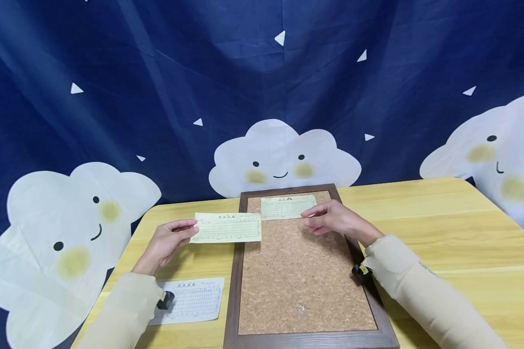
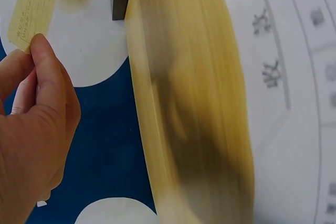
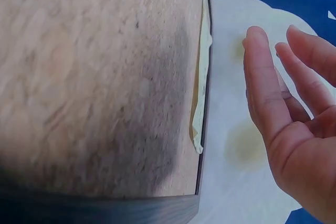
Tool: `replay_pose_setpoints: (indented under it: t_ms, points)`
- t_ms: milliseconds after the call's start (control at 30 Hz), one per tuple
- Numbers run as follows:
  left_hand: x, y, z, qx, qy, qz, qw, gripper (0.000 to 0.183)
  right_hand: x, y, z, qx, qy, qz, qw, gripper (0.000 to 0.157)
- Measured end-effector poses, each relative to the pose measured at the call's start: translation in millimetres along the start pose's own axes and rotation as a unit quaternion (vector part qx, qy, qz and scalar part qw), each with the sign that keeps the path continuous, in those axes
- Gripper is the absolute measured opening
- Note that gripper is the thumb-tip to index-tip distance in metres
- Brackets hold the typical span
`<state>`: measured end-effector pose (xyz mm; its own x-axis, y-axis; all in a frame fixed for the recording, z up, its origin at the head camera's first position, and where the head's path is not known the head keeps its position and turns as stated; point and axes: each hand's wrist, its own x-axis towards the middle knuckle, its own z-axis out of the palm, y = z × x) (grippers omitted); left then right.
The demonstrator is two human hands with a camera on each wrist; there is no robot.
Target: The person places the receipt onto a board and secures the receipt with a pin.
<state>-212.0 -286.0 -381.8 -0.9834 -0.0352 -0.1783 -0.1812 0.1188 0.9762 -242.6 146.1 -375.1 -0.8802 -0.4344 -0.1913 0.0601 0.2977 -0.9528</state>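
Observation:
My left hand [image 1: 168,241] pinches a pale yellow printed form slip [image 1: 227,228] by its left end, between thumb and fingers. The slip is held level, its right end overlapping the left frame of a corkboard [image 1: 305,276] in the head view. A second yellow form slip [image 1: 288,207] lies near the top of the corkboard, with a small dark spot at its upper edge. My right hand [image 1: 329,218] hovers by that slip's lower right corner. In the right wrist view its fingers [image 3: 265,77] are loosely extended, holding nothing, apart from the board.
A white printed form sheet [image 1: 194,300] lies on the wooden table [image 1: 454,232] left of the board, partly under the left sleeve. The board has a dark brown wooden frame [image 1: 314,341]. Behind the table hangs a blue curtain [image 1: 179,72] with white clouds.

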Motion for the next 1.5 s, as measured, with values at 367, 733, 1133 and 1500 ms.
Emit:
replay_pose_setpoints:
  t_ms: [367, 733, 1133, 1500]
  points:
    - [0.1, 1.6, 14.0, -0.024, 0.002, 0.004, 0.9997, 0.041, 5.7, -5.2, 7.3, 0.011, 0.012, -0.001, 1.0, 0.04]
    - [-0.7, 5.2, 25.1, -0.035, -0.002, 0.004, 0.9994, 0.043, 9.0, -6.2, 16.6, 0.031, 0.01, -0.006, 0.999, 0.039]
    - [-0.7, 5.6, 37.7, -0.045, -0.001, 0.003, 0.999, 0.048, 14.0, -8.2, 25.7, 0.045, 0.012, -0.001, 0.999, 0.038]
    - [0.1, 4.6, 45.1, -0.042, 0.0, 0.008, 0.9991, 0.044, 19.2, -12.7, 35.0, 0.043, 0.022, -0.001, 0.999, 0.033]
